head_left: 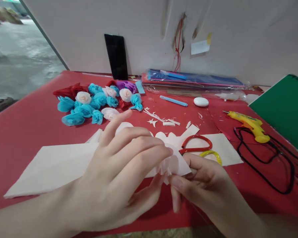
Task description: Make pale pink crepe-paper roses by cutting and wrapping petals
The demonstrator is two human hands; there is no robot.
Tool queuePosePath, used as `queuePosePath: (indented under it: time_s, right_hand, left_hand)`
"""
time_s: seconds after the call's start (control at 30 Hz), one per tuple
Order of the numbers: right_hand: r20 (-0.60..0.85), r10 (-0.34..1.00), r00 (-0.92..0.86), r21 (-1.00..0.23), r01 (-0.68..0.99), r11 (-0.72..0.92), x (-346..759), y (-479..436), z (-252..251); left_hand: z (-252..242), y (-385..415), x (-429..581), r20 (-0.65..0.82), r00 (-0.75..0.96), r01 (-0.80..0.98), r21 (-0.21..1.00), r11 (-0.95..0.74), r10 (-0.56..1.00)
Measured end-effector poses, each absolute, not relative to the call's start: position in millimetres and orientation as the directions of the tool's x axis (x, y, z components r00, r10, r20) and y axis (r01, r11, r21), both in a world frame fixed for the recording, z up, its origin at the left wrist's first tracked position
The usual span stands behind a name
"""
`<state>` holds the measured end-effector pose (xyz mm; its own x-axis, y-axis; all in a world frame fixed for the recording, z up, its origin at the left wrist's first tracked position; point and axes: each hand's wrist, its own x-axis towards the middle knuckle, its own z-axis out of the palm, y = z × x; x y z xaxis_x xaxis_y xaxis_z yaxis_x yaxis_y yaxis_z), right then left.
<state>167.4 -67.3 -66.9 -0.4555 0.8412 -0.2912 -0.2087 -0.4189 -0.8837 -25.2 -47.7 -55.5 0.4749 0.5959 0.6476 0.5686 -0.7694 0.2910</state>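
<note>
Between my two hands is a piece of pale crepe paper (pixel 178 162), gathered into folds at its lower left. My left hand (pixel 125 165) curves over it, thumb and fingertips closed on the gathered part, one finger raised. My right hand (pixel 203 185) pinches the paper's right side between thumb and fingers. Behind them, scissors with one red handle (pixel 197 136) and one yellow handle (pixel 217 155) lie on a long white paper strip (pixel 57 168). Cut petal shapes (pixel 164 135) show just past my left hand, which hides part of the strip.
Blue, white, red and purple paper flowers (pixel 99 99) are heaped at the back left. A black phone (pixel 116 56) leans on the wall. Paper scraps (pixel 161 118), a light-blue pen (pixel 173 100) and a white oval object (pixel 201 101) lie mid-table. A yellow glue gun (pixel 250 125) with black cord sits right.
</note>
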Motion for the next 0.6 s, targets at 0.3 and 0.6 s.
queuePosePath:
  time_s: [0.3,0.6]
  right_hand:
    - [-0.371,0.824,-0.429,-0.862,-0.171,-0.478,162.2,-62.3,-66.4]
    - [-0.394,0.807,-0.439,-0.792,-0.283,-0.541,163.7,-55.9,-66.0]
  left_hand:
    - [-65.6,-50.9,-29.9,0.592,0.555,0.570,0.242,-0.785,0.585]
    - [-69.3,-40.6,-29.3,0.730,0.520,0.660,-0.015,-0.751,0.443]
